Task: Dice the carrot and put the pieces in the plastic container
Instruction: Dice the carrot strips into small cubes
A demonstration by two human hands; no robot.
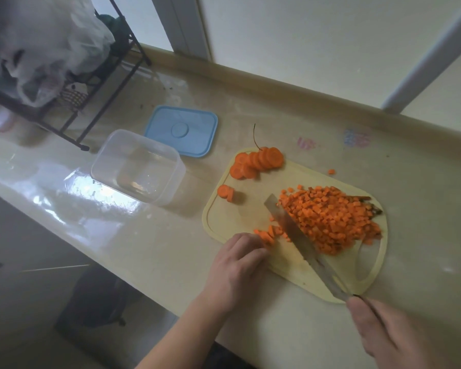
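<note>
Now left hand (240, 265) curled on carrot sticks (267, 235), right hand (399, 334) gripping knife (298, 235).

The right hand (399, 334) runs off the lower right edge, its fingers hiding the knife (301, 235) handle. Carrot strips (268, 235) vanish under the left hand's (237, 270) fingertips. Motion blur softens the blade. At upper left, a plastic bag (45, 46) on the black rack (96, 75) is cropped, contents indistinct.

Surface (171, 249): glossy, smooth, reflective. Container (137, 166): clear plastic. Lid (181, 130): matt blue plastic. Cutting board (250, 211): matt pale-yellow plastic. Knife blade (298, 235): bare metal.
</note>
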